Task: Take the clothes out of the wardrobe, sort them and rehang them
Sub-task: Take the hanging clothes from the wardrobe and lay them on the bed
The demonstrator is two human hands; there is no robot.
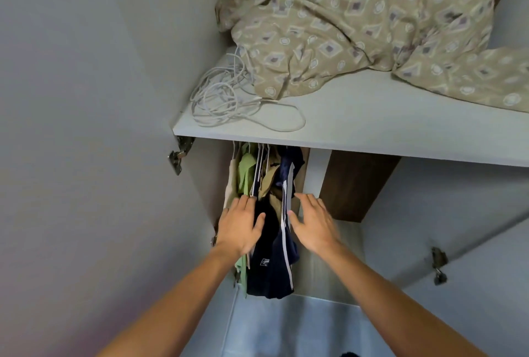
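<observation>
From the head view, the hanging clothes [266,199] bunch below the white shelf [372,133]. The left hand [240,225] lies flat-fingered against their left side; the right hand [312,222], blurred, seems spread and empty just right of them. A patterned blanket [372,27] rests atop that shelf.

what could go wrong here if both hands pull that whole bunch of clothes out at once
1. The hanging clothes are packed tight on thin white hangers, so pulling the bunch could tangle hooks or slip garments off.
2. Left hand and right hand lie open against the cloth, gripping nothing; the navy striped garment may drop.
3. A loose white cable sits at the edge of the shelf above and might get knocked off.
</observation>
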